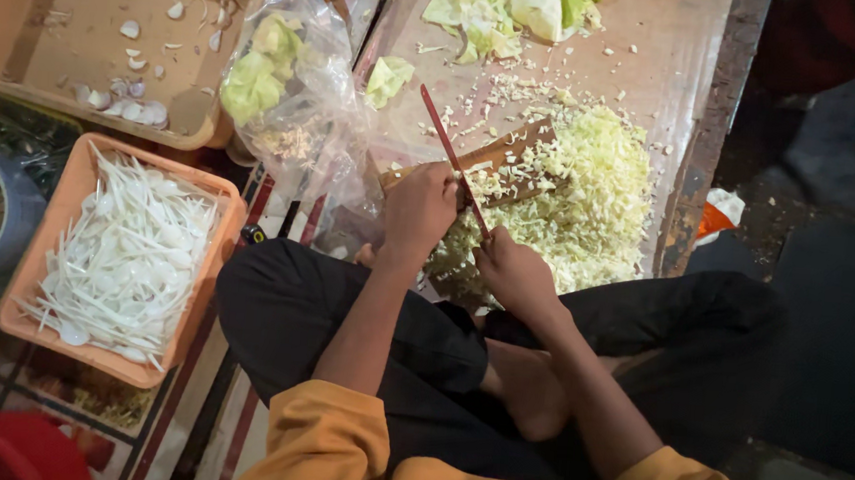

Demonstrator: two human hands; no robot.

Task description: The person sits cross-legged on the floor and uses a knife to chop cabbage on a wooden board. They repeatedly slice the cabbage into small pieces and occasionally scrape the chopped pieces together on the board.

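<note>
I sit cross-legged at a wooden board covered with a heap of shredded pale green cabbage. My right hand grips the handle of a long thin knife, seen edge-on, its blade pointing away from me over the board. My left hand rests closed on the near end of a wooden piece lying across the shreds, just left of the blade. What lies under its fingers is hidden. Whole cabbage leaves lie at the board's far end.
A clear plastic bag of cabbage pieces sits left of the board. An orange tray holds several white plastic spoons. Behind it a cardboard box has garlic cloves. A dark floor lies to the right.
</note>
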